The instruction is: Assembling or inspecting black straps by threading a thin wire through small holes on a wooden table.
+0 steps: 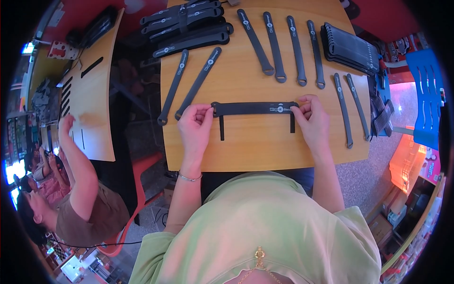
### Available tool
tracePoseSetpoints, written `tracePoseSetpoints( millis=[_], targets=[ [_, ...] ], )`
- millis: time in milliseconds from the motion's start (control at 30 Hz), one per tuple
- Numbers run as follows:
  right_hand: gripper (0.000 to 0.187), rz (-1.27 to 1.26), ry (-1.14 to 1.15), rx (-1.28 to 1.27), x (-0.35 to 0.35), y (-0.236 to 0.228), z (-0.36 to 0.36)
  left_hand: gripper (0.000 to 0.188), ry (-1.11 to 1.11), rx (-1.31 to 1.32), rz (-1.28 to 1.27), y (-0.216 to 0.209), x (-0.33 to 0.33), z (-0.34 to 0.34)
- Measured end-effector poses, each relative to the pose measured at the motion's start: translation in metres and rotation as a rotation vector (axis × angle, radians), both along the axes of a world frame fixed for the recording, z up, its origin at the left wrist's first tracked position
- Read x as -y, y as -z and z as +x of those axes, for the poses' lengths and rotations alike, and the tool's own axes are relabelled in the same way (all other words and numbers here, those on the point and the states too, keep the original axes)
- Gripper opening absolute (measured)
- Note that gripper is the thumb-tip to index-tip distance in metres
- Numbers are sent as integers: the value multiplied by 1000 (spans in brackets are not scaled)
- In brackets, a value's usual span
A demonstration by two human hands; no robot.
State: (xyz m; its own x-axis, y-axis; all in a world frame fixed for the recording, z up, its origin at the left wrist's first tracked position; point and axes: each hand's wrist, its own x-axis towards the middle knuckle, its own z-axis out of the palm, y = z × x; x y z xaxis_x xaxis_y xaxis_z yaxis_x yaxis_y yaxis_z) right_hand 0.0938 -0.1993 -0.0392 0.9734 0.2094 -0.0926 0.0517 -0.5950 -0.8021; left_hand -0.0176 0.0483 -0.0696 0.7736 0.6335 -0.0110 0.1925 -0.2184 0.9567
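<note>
A long black strap (246, 109) with white print near its right end lies stretched level before me. My left hand (196, 124) pinches its slotted left end. At the printed right end, my right hand (309, 118) pinches it between thumb and fingers. Below the strap, a short narrow black strip (222, 128) runs down the table near my left hand, and a second black strip (292, 124) near my right hand. To the left, a grey-black strap (175, 87) and a similar one lie slanted; several more straps (297, 52) are spread beyond my hands.
A pile of bundled black straps (184, 26) sits at the far left of the wooden table (255, 158). At the far right is a stack of folded straps (350, 47). Leftward, a co-worker (85, 189) sits on a red chair (139, 189) at another table (101, 109).
</note>
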Motion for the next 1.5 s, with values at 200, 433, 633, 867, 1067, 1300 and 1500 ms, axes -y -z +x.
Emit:
tracePoseSetpoints(
  millis=[200,433,633,867,1067,1300,1500],
  targets=[
    [27,-38,-9,36,-1,3,-2,7,0,-2,19,6,-1,-1],
    [35,-90,-7,183,1,3,-6,7,-6,15,33,2,2,-3],
    [33,-14,7,121,7,9,0,7,3,40,72,4,2,-2],
    [25,59,15,101,12,10,-1,6,0,44,87,4,2,-2],
    [21,115,39,96,14,16,-1,5,-1,46,167,4,2,-3],
    [16,139,29,87,12,16,-3,6,-41,65,119,0,3,-7],
    [14,179,46,109,11,15,-6,12,-17,104,161,5,4,-11]
  ],
)
